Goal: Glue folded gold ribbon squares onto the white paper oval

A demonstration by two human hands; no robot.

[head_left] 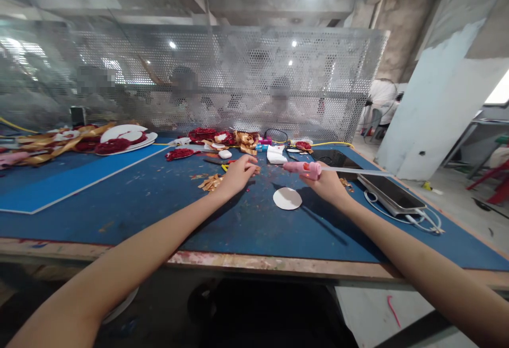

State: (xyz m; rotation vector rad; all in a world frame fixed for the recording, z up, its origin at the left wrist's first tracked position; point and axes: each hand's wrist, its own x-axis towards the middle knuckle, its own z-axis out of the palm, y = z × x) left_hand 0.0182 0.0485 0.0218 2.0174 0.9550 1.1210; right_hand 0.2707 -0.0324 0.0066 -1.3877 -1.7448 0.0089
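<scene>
My right hand (326,183) is wrapped round a pink glue gun (303,168), whose nozzle points left and whose long clear glue stick (353,171) sticks out to the right. My left hand (238,174) is closed, with its fingertips on a small gold-brown piece (256,169). Between and below the hands, a white round disc (287,198) lies flat on the blue table. Gold scraps (210,182) lie left of my left hand, and pliers with yellow and red handles (222,164) are partly behind it.
Red and gold ribbon (246,140) is heaped at the back. White paper (276,154) lies before it. A phone (392,191) with a white cable is on the right. Blue board (75,178), white discs and ribbons lie left. A perforated metal screen (222,77) stands behind.
</scene>
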